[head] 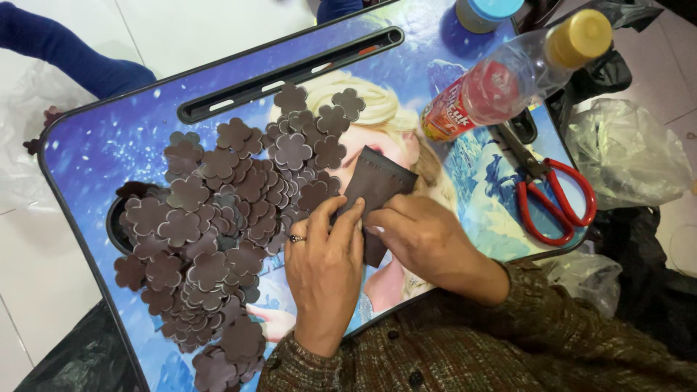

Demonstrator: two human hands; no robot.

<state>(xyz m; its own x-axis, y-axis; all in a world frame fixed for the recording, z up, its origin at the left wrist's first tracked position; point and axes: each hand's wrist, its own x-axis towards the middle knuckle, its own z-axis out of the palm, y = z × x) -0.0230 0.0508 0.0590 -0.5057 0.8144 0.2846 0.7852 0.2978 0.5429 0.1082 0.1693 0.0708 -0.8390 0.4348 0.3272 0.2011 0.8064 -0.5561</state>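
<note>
A dark brown rectangular piece of sheet material point(375, 181) lies on the blue printed lap table point(109, 145). My left hand point(324, 258), with a ring on one finger, presses on its left edge with fingers together. My right hand point(425, 239) grips its lower right part. A large pile of brown flower-shaped cut-outs point(218, 225) covers the table to the left of my hands, some overlapping the table's round cup hole.
Red-handled scissors point(552, 196) lie at the table's right edge. A clear bottle with a yellow cap point(519, 72) lies above them, a blue-lidded jar point(483, 13) behind it. Plastic bags point(624, 149) sit at right. A person's blue sleeve point(65, 51) is at top left.
</note>
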